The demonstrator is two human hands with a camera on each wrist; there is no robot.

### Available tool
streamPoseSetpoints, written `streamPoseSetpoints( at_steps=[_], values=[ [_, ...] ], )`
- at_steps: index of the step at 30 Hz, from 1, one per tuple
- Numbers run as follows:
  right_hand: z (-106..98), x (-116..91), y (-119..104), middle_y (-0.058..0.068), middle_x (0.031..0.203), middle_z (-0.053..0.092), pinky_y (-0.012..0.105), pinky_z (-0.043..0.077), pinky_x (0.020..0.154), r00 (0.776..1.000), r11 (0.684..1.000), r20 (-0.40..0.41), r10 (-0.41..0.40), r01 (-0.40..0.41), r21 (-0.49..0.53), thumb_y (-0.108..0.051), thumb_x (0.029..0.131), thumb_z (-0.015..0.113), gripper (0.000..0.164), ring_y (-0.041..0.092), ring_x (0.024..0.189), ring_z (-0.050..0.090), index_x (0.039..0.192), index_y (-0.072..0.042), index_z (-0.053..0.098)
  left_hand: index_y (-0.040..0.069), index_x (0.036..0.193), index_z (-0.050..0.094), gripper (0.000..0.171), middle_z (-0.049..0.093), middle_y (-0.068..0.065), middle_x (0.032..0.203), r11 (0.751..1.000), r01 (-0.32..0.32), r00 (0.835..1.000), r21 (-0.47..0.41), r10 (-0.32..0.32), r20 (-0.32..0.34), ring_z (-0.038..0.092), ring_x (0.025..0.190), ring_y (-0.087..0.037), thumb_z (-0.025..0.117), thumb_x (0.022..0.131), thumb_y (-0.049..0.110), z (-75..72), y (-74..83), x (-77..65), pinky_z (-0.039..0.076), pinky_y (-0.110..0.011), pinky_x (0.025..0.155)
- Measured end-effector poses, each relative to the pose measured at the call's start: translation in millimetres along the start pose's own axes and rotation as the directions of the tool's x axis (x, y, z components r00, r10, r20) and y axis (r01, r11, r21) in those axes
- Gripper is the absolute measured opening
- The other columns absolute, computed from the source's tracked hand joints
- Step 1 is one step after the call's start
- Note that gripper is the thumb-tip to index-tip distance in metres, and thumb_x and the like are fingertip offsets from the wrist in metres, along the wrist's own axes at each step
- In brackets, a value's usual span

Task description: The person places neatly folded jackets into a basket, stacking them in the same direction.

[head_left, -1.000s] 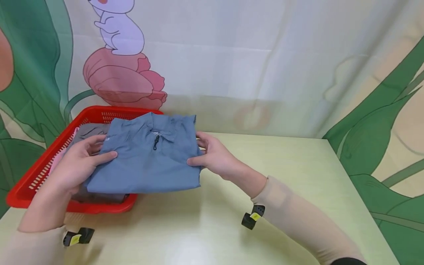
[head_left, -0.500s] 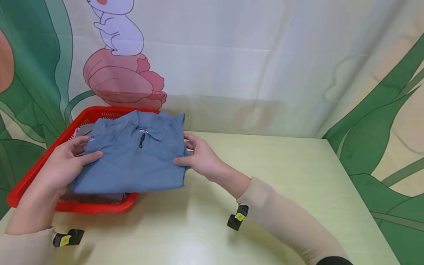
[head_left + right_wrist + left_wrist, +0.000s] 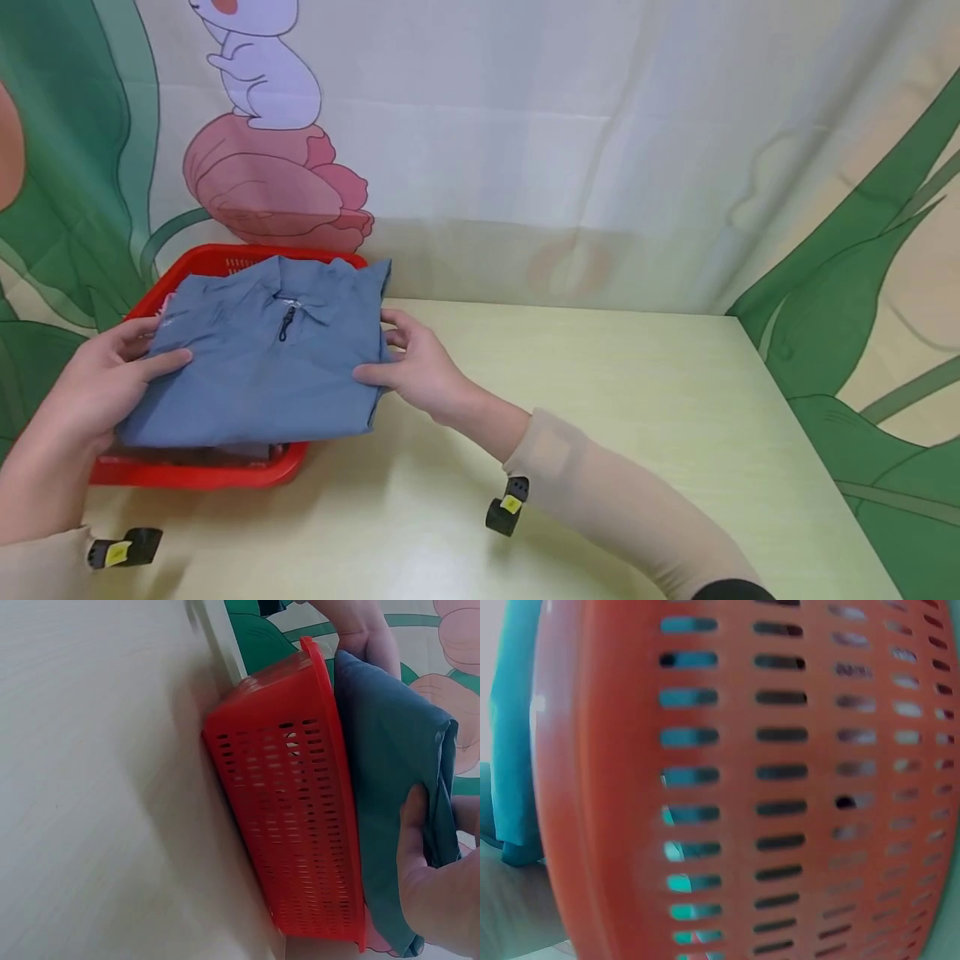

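Observation:
A folded blue garment point(image 3: 255, 375) with a collar and a short zip with a black pull is held flat over the red basket point(image 3: 202, 477). My left hand point(image 3: 105, 379) grips its left edge, thumb on top. At the right edge my right hand point(image 3: 416, 367) pinches the cloth, thumb above and fingers behind. The right wrist view shows the blue garment point(image 3: 394, 772) above the rim of the basket point(image 3: 277, 817). Grey cloth point(image 3: 240, 452) shows inside the basket below the garment. In the left wrist view the slotted basket wall point(image 3: 735, 787) fills most of the picture.
The basket stands at the left of a pale table point(image 3: 585, 417). Behind the table hangs a printed curtain point(image 3: 480, 150) with a cartoon animal and leaves. A small black device point(image 3: 504, 507) sits at each sleeve cuff.
Both hands have carried the folded blue garment to the left, so it now covers most of the basket's opening. The basket has stayed in place.

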State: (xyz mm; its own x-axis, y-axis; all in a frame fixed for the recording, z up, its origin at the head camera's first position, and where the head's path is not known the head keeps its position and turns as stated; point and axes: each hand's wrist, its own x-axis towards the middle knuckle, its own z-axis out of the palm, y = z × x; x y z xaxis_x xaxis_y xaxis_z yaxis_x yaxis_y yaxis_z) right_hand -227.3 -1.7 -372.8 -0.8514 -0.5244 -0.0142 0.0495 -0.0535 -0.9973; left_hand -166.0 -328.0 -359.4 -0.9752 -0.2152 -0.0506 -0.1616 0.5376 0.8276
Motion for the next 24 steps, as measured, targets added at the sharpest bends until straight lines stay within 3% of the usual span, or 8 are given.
streamPoseSetpoints(
  at_steps=[5,12,15,18,20,22,24],
  values=[
    [1,-2,1,0.005,0.128,0.062,0.038,0.059,0.087,0.998,0.999,0.059,-0.005,0.002,0.045,0.008,0.089,0.074,0.081,0.021,0.109,0.066,0.158,-0.013,0.036,-0.008,0.159,0.018,0.076,0.040,-0.030,0.140,1.000,0.015,1.000,-0.009,-0.015,-0.010,0.054,0.083,-0.001,0.057,0.106,0.029,-7.6,-12.7,1.1,0.055,-0.018,0.063],
    [-5,-6,4,0.007,0.128,0.059,0.039,0.059,0.086,0.988,0.997,0.151,0.015,-0.026,0.076,0.014,0.089,0.070,0.079,0.022,0.102,0.068,0.156,-0.012,0.038,-0.012,0.156,0.022,0.072,0.040,-0.035,0.140,0.997,-0.006,0.999,0.077,0.010,-0.050,0.049,0.081,0.005,0.057,0.106,0.026,-20.8,-33.7,4.3,0.049,-0.014,0.061],
    [-6,-8,6,0.006,0.131,0.058,0.040,0.059,0.087,0.982,0.997,0.186,0.040,-0.053,0.064,0.013,0.089,0.070,0.078,0.023,0.103,0.069,0.156,-0.011,0.038,-0.011,0.155,0.029,0.068,0.043,-0.033,0.137,0.994,0.004,0.995,0.105,0.006,-0.097,0.050,0.080,0.002,0.058,0.105,0.027,-26.1,-45.6,8.8,0.048,-0.015,0.058],
    [-7,-10,9,0.007,0.133,0.059,0.044,0.058,0.089,0.972,0.995,0.226,0.060,-0.075,0.061,0.011,0.091,0.070,0.075,0.025,0.103,0.070,0.156,-0.010,0.038,-0.010,0.154,0.029,0.066,0.041,-0.037,0.143,0.991,0.037,0.988,0.126,-0.017,-0.155,0.055,0.092,-0.017,0.057,0.106,0.025,-31.9,-56.7,12.1,0.056,-0.033,0.082],
    [-8,-11,11,0.008,0.134,0.060,0.045,0.058,0.089,0.967,0.995,0.244,0.067,-0.082,0.052,0.009,0.092,0.070,0.073,0.027,0.102,0.071,0.155,-0.009,0.039,-0.009,0.154,0.030,0.064,0.040,-0.037,0.145,0.990,0.051,0.983,0.129,-0.026,-0.184,0.052,0.094,-0.016,0.056,0.106,0.024,-35.5,-63.4,14.7,0.050,-0.048,0.096],
    [-9,-11,13,0.008,0.133,0.061,0.046,0.058,0.089,0.964,0.995,0.255,0.076,-0.090,0.044,0.009,0.092,0.070,0.070,0.028,0.101,0.072,0.154,-0.008,0.040,-0.010,0.156,0.026,0.063,0.035,-0.040,0.150,0.989,0.062,0.978,0.131,-0.034,-0.206,0.049,0.110,-0.034,0.053,0.106,0.019,-38.6,-66.6,17.8,0.035,-0.066,0.106],
    [-10,-13,15,0.007,0.131,0.061,0.044,0.059,0.087,0.962,0.995,0.258,0.090,-0.099,0.020,0.007,0.092,0.071,0.068,0.027,0.098,0.073,0.152,-0.008,0.042,-0.010,0.155,0.025,0.061,0.034,-0.042,0.149,0.989,0.069,0.971,0.128,-0.037,-0.237,0.046,0.116,-0.043,0.051,0.106,0.014,-40.4,-69.1,21.6,0.030,-0.068,0.109]
  ],
)
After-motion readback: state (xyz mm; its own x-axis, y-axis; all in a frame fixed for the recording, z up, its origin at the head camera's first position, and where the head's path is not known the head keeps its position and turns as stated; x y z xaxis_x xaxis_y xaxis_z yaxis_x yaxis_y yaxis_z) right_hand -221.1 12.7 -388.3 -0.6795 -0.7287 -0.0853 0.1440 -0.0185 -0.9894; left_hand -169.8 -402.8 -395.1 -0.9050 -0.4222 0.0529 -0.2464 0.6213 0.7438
